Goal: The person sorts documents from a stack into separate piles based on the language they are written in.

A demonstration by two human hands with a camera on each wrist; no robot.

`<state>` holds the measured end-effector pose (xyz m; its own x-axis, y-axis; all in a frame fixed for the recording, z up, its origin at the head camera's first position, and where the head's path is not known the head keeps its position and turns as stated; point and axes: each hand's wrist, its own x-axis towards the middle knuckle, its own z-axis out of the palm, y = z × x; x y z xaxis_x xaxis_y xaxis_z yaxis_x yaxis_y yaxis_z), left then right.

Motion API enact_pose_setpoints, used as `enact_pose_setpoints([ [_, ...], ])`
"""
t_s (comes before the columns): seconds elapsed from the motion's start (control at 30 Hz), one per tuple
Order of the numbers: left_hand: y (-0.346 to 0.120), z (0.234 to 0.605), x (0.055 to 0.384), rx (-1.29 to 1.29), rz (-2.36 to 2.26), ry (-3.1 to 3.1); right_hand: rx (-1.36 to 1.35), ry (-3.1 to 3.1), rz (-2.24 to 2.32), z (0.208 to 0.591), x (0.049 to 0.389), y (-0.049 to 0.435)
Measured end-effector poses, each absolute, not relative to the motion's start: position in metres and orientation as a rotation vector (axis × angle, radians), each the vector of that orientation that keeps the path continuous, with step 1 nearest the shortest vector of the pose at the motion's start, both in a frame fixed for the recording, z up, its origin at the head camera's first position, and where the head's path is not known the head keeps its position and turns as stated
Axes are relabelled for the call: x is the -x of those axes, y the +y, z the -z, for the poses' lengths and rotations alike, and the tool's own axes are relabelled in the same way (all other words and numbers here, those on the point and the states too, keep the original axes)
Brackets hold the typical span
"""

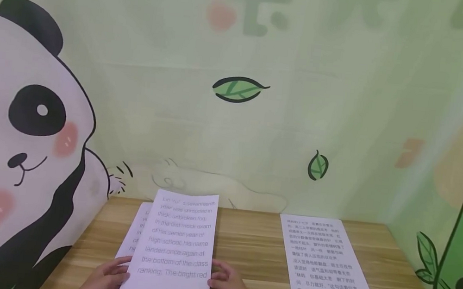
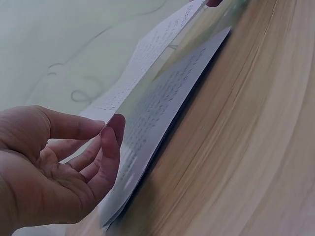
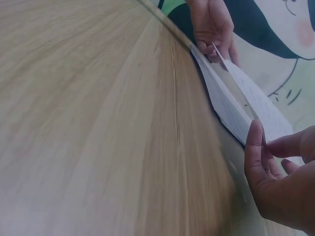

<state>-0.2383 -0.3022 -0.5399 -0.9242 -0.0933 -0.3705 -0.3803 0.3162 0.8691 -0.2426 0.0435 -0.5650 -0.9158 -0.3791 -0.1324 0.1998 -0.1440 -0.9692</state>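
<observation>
A white sheet of paper printed with large English text is held up between both hands. My left hand pinches its left edge near the bottom corner, thumb against fingers, as the left wrist view shows. On the opposite edge, my right hand pinches the sheet between thumb and fingers. Below it, a stack of similar printed sheets lies on the table, with a gap between the stack and the raised sheet. In the head view the raised sheet hides most of that stack.
To the right on the wooden table lies another sheet, printed with Chinese text. Behind the table hangs a pale green backdrop with a cartoon panda, leaves and bamboo.
</observation>
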Motion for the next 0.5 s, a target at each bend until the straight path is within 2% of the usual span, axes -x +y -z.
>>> enact_pose_setpoints([
  [0.5, -0.339, 0.546, 0.228, 0.495, -1.686, 2.316, 0.188, 1.715, 2.080, 0.565, 0.246, -0.002],
])
